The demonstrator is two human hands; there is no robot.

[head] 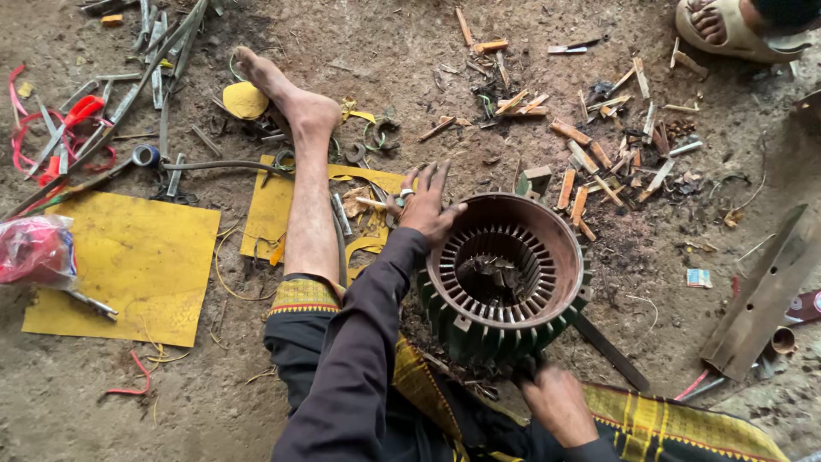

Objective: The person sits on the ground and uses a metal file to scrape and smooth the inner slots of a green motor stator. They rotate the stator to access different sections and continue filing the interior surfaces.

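Far left on the dirt floor: yellow sheet, red wire, untouched. Our left hand rests fingers spread, palm on the far rim of the motor stator, which sits between our legs. Slots appear emptied of winding; scraps lie in the bore, we judge stripping nearly done. Our right hand grips the near base, fingers curled under. Right: wooden wedges scattered.
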